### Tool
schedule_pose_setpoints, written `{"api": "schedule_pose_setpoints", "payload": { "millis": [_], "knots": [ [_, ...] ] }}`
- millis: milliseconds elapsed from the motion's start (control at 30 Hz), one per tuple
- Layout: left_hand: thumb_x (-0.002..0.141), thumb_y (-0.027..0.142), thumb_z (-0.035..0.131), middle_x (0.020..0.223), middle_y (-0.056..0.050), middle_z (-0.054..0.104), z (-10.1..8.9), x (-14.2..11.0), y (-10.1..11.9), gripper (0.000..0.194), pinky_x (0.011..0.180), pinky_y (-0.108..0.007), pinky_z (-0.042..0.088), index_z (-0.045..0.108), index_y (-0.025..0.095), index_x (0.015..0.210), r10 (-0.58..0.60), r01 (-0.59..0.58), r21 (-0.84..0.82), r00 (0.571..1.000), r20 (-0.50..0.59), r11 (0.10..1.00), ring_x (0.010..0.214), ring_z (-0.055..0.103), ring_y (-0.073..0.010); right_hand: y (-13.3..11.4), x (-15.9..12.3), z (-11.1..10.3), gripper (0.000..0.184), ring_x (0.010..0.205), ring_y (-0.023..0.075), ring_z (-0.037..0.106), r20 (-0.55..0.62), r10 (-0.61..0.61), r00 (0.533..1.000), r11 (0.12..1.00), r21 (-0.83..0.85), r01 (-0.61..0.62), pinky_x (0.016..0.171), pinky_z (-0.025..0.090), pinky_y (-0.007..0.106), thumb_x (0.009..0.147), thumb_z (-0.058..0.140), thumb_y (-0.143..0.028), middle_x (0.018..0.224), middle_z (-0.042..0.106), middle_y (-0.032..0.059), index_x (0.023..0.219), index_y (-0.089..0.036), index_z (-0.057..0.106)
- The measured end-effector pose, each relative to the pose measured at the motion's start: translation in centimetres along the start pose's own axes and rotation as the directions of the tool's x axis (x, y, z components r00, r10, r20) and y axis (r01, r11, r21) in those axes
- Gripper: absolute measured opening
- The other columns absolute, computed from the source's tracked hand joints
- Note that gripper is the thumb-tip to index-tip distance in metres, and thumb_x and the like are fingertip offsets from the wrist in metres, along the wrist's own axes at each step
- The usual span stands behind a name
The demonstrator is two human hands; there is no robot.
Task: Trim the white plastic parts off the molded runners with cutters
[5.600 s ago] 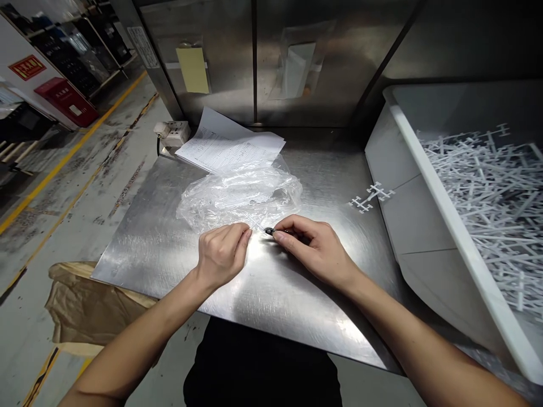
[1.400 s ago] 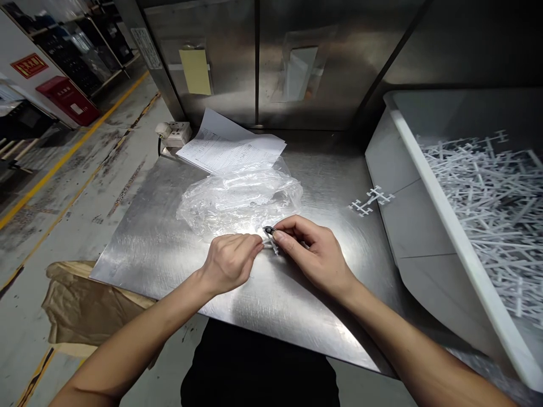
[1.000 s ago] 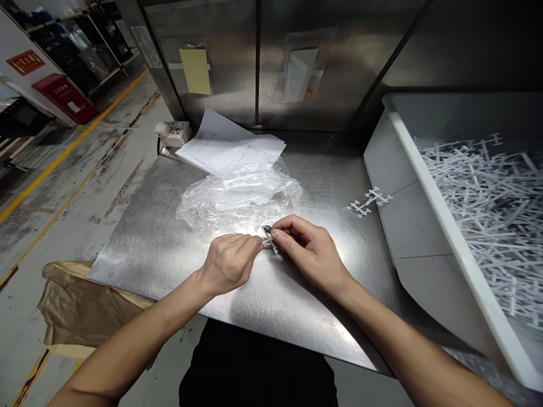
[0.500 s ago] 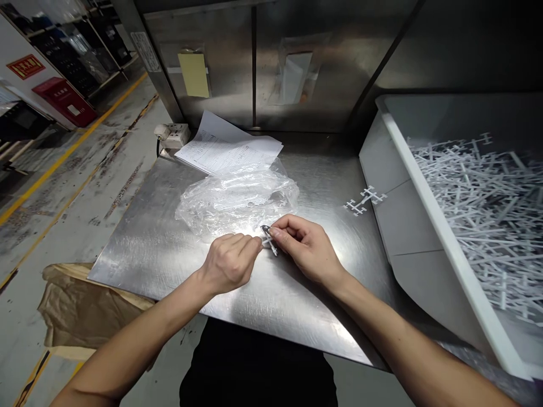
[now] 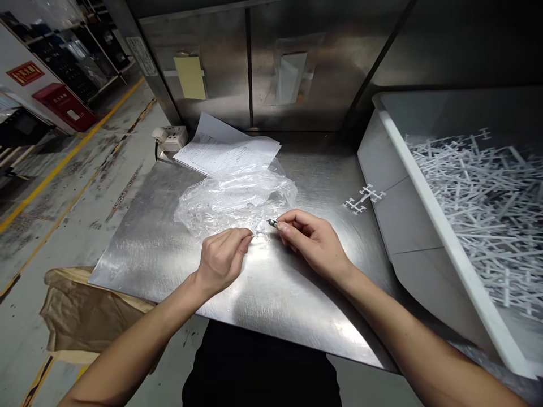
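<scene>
My left hand (image 5: 223, 257) is closed in a pinch on one end of a small white plastic sprue (image 5: 261, 233), which looks blurred against the bright metal. Between the thumb and fingers of my right hand (image 5: 311, 240) is a small tool with a dark pointed tip (image 5: 272, 223); the rest of it is hidden in my grip. The tip points left, just above the sprue. Right behind my hands lies a crumpled clear plastic bag (image 5: 233, 198). Another white branched sprue (image 5: 365, 198) rests on the metal table (image 5: 271, 294), by the bin.
A large grey bin (image 5: 394, 220) with many white sprues (image 5: 500, 209) stands at the right. Printed sheets (image 5: 229, 147) and a power socket (image 5: 173, 138) are at the back left. Below the table's left edge is a brown sack (image 5: 85, 311).
My hands have moved slightly apart, the left one going left. The dark tip has turned from slanting across the sprue to pointing left. The sprue has shifted and blurred.
</scene>
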State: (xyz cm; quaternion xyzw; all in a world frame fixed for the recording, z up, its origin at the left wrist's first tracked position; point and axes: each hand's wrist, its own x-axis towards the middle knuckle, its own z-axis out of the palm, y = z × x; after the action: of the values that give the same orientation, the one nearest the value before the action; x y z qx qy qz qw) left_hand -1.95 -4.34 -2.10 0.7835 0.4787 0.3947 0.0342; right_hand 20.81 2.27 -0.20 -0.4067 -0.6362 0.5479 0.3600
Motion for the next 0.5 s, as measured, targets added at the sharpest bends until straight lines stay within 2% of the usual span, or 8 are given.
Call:
{"api": "schedule_pose_setpoints", "payload": {
  "millis": [133,300,500],
  "knots": [
    [0.113,0.016,0.051,0.072,0.004,0.061,-0.31,0.04,0.04,0.017,0.061,-0.025,0.046,0.064,0.020,0.102,-0.112,0.113,-0.094,0.994,0.015,0.989,0.062,0.061,-0.0113,0.14,0.20,-0.57,0.022,0.069,0.0176,0.059,0.027,-0.020,0.999,0.999,-0.045,0.021,0.065,0.044,0.033,0.101,0.071,-0.042,0.076,0.068,0.0006,0.096,-0.021,0.076],
    [0.114,0.022,0.050,0.071,0.004,0.062,-0.39,0.01,-0.04,0.017,0.061,-0.025,0.047,0.066,0.020,0.107,-0.220,0.232,-0.157,0.971,0.088,0.960,0.060,0.061,-0.0112,0.80,0.14,-0.62,0.024,0.080,0.0215,0.067,0.098,-0.012,0.995,0.994,-0.102,0.022,0.071,0.048,0.035,0.103,0.072,-0.046,0.088,0.077,0.0037,0.102,-0.023,0.079],
    [0.115,0.024,0.050,0.071,0.003,0.063,-0.31,-0.10,-0.16,0.019,0.063,-0.025,0.047,0.067,0.020,0.107,-0.257,0.273,-0.171,0.960,0.107,0.947,0.061,0.061,-0.0114,0.79,0.03,-0.62,0.026,0.084,0.0221,0.069,0.119,-0.024,0.993,0.992,-0.120,0.038,0.075,0.049,0.035,0.105,0.071,-0.046,0.092,0.080,0.0042,0.102,-0.022,0.080]
  ]
}}
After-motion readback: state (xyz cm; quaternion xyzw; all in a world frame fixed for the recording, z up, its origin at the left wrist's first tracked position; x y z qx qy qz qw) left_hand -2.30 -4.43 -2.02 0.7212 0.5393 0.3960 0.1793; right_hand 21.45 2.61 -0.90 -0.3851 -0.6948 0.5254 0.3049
